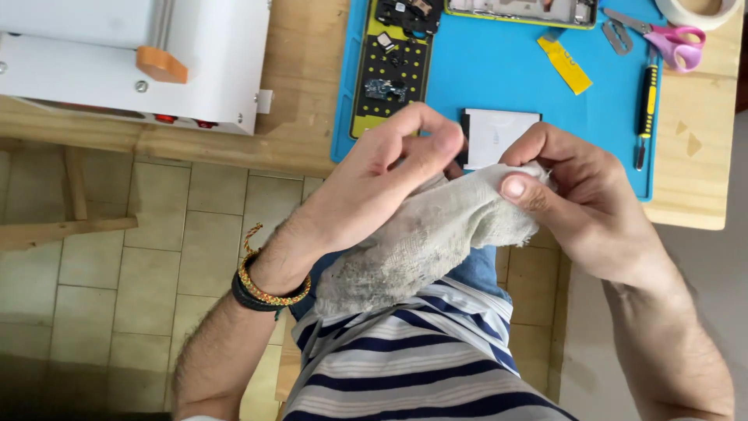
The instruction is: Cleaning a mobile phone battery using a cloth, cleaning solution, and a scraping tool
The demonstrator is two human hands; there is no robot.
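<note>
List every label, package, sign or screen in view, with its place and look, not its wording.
White rectangular phone battery with black edge: on the blue mat, just beyond the left hand and right hand, which hold a grey cloth; its white face is a label with faint print.
Yellow rectangular sticker strip: on the mat, right of centre, lying aslant.
Opened phone with yellow-green rim: top edge of the mat; no lit screen shows.
</note>
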